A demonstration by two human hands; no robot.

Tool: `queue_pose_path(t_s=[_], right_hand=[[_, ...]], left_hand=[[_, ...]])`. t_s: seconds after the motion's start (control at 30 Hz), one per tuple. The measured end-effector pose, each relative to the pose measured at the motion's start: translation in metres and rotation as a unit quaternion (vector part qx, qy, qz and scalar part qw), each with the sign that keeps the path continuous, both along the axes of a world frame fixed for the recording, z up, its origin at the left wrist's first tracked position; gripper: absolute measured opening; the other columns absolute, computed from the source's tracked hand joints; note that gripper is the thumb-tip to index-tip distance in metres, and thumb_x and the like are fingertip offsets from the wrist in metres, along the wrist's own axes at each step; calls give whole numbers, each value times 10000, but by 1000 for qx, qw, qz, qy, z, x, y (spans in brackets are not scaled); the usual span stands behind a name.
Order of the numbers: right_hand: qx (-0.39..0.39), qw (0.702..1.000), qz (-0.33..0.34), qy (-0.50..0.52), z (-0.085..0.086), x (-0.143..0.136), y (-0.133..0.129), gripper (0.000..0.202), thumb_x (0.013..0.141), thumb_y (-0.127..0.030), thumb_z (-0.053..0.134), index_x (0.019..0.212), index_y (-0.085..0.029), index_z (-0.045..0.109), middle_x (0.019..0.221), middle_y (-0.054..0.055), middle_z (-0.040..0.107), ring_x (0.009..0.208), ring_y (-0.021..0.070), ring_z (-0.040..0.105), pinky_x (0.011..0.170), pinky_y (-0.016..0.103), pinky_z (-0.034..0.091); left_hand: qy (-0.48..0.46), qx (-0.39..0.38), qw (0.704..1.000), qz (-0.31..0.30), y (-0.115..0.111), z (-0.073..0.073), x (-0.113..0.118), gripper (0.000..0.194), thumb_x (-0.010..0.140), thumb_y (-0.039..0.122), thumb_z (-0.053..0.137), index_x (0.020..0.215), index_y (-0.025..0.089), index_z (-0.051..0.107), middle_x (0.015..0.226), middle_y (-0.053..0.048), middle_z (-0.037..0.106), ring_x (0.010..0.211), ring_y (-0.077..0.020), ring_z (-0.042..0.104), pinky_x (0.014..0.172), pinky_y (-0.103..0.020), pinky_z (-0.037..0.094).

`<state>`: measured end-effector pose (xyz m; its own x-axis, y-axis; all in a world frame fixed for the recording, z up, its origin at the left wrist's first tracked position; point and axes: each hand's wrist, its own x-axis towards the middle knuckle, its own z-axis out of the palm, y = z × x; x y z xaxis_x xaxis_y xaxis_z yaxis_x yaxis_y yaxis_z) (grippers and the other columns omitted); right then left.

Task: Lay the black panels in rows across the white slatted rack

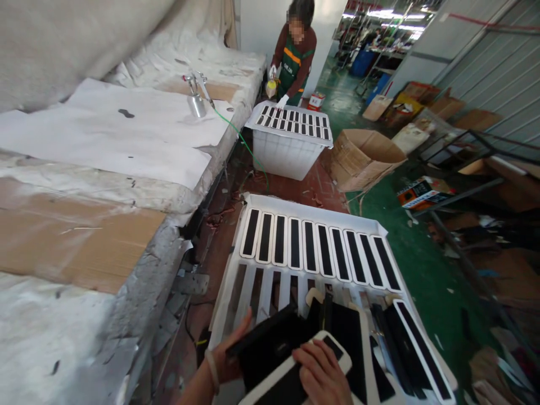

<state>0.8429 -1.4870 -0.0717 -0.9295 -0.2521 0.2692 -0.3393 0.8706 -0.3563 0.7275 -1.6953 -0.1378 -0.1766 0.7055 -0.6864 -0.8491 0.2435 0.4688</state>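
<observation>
My left hand (228,351) comes in from the lower left, thumb up, and grips the edge of a dark flat black panel (270,343). Right beside it, my right hand (323,371) curls its fingers over a black panel with a cream border (276,388). Those two pieces overlap, and their lower ends run out of view. More black pieces with pale edges (348,337) lie loosely heaped just beyond my hands. Farther on, a row of white-bordered black strips (310,247) lies side by side on a slatted white rack (272,202). One such strip (424,351) rests slanted at the right.
On the left, a paper-covered bench (160,146) bears a spray gun (196,101) with a green hose (238,132). A co-worker (295,56) stands behind a white tub (284,154) topped with strips. An open carton (363,160) and a metal rack (459,197) are right.
</observation>
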Motion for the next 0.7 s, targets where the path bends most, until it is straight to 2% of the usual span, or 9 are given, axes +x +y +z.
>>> queue_pose_path(t_s=[0.07, 0.13, 0.2, 0.27, 0.3, 0.37, 0.43, 0.5, 0.7], right_hand=[[100, 990, 85, 60, 13, -18, -20, 173, 790, -97, 564, 810, -256, 630, 1047, -16, 709, 945, 194, 652, 1026, 392, 416], [105, 989, 82, 57, 16, -29, -34, 162, 797, -107, 574, 842, -247, 642, 1146, 3, 673, 1052, 201, 615, 1092, 415, 344], [43, 999, 1, 28, 9, -34, -45, 242, 815, -105, 533, 952, -256, 663, 1264, 21, 605, 1175, 227, 545, 1100, 455, 325], [-69, 984, -164, -20, -3, -35, -55, 291, 844, -164, 495, 1048, -273, 673, 1346, 45, 536, 1258, 273, 469, 1074, 507, 346], [-148, 952, -260, -61, -10, -35, -61, 278, 854, -233, 502, 1067, -267, 678, 1353, 64, 528, 1267, 299, 456, 1056, 520, 365], [-352, 824, -408, -177, -23, -37, -75, 359, 841, -426, 541, 1118, -232, 661, 1330, 107, 543, 1225, 337, 491, 999, 517, 427], [-536, 646, -463, -284, -35, -40, -91, 589, 785, -612, 553, 1219, -215, 586, 1295, 121, 567, 1150, 345, 551, 901, 484, 497], [-603, 547, -476, -334, -47, -44, -106, 745, 712, -714, 570, 1263, -214, 533, 1298, 121, 562, 1143, 343, 555, 834, 437, 520], [-594, 569, -480, -305, -79, -46, -123, 1032, 493, -642, 779, 1296, -113, 404, 1042, 171, 646, 867, 321, 655, 774, 420, 513]], left_hand=[[-47, 65, 996, 40, -15, 15, -24, 654, 734, 721, 526, 1054, 166, 660, 898, -98, 721, 927, -305, 666, 886, -439, 495], [-82, 120, 987, 73, -31, 28, -41, 547, 671, 483, 729, 1088, 142, 637, 947, -101, 713, 942, -291, 660, 896, -392, 487], [-85, 134, 983, 97, -44, 34, -51, 610, 581, 263, 794, 1144, 145, 593, 980, -91, 708, 907, -270, 666, 864, -358, 493], [-75, 120, 982, 124, -52, 35, -57, 675, 583, 206, 770, 1213, 184, 525, 1002, -68, 704, 853, -241, 672, 824, -345, 502], [-70, 114, 981, 141, -55, 35, -58, 679, 606, 205, 753, 1233, 203, 496, 1011, -58, 702, 835, -229, 672, 814, -342, 503], [-65, 109, 979, 160, -56, 34, -60, 679, 627, 190, 737, 1250, 217, 468, 1002, -50, 702, 817, -220, 670, 804, -339, 502], [-70, 119, 977, 160, -55, 35, -60, 683, 620, 167, 744, 1248, 202, 479, 976, -54, 703, 808, -224, 668, 793, -340, 500], [-67, 133, 978, 148, -54, 36, -58, 664, 612, 150, 747, 1232, 184, 512, 963, -53, 701, 814, -219, 661, 784, -325, 493], [-48, 70, 985, 148, -65, 21, -53, 574, 541, 151, 753, 1097, 172, 611, 907, -43, 697, 846, -235, 648, 736, -295, 477]])
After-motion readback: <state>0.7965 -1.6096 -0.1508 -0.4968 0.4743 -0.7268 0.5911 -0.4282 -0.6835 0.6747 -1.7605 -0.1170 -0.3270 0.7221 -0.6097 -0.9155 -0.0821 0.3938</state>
